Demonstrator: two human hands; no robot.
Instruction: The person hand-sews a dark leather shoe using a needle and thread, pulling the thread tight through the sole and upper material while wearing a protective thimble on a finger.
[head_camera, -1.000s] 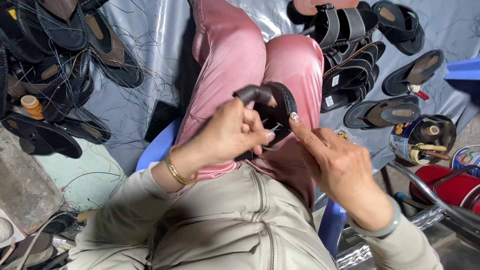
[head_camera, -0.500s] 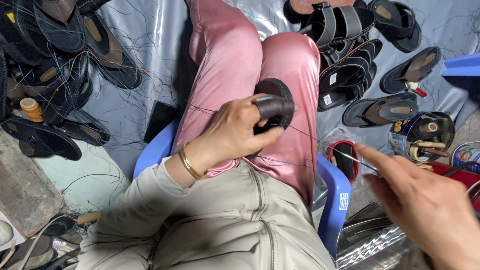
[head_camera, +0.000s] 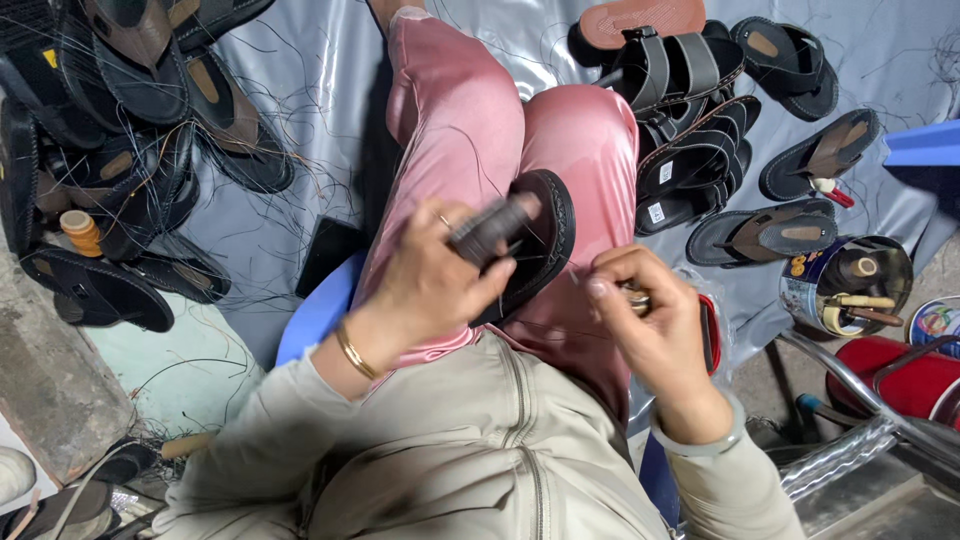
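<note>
Left hand (head_camera: 430, 280) grips a black sandal (head_camera: 535, 245) on the pink-trousered lap, fingers curled tight round its strap and near edge. Sandal's long axis runs up-right, away from the body, toe end resting on the right thigh. Right hand (head_camera: 655, 330) sits just right of the sandal, close but apart, fingers pinched narrow on something small (too blurred to name, maybe a needle or thread). Left hand is the one on the sandal. More black sandals (head_camera: 700, 110) piled on the grey sheet (head_camera: 330, 90), tin of tools (head_camera: 845, 285) far right.
</note>
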